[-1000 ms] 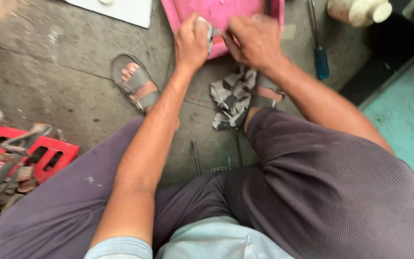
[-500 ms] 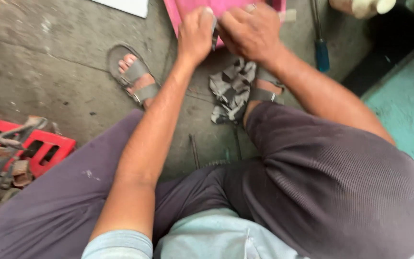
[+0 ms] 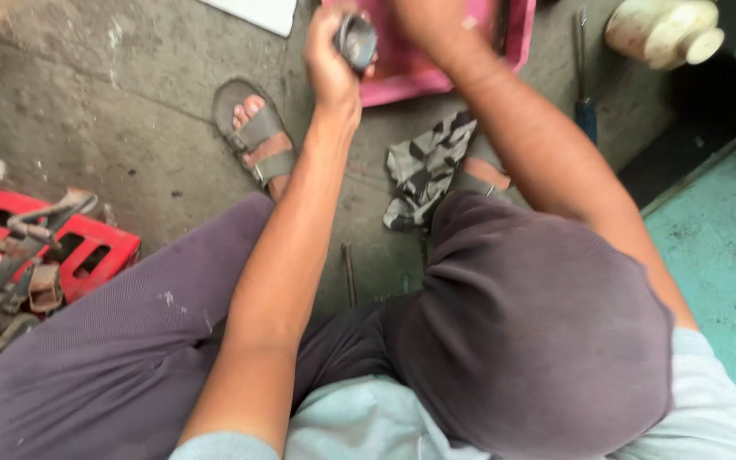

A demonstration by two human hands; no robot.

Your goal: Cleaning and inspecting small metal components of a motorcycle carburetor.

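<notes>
so far the left hand (image 3: 330, 60) has its fingers wrapped tight round a small dark round metal part (image 3: 356, 38), held up over the near edge of the pink tray (image 3: 436, 81) on the concrete floor (image 3: 87, 111). the right hand (image 3: 423, 13) is mostly cut off at the top, so i cannot tell its grip. a patterned rag (image 3: 428, 166) lies unused just beside the tray, and a screwdriver (image 3: 585, 94) near its right edge; how much work remains on the part is unclear.

Round metal part (image 3: 356, 40): small, dark grey, dull and worn, with a rounded rim; finer detail blurred. Held in the left hand (image 3: 331, 60), raised at the far side of the scene, just over the near edge of the pink tray (image 3: 436, 81).
</notes>
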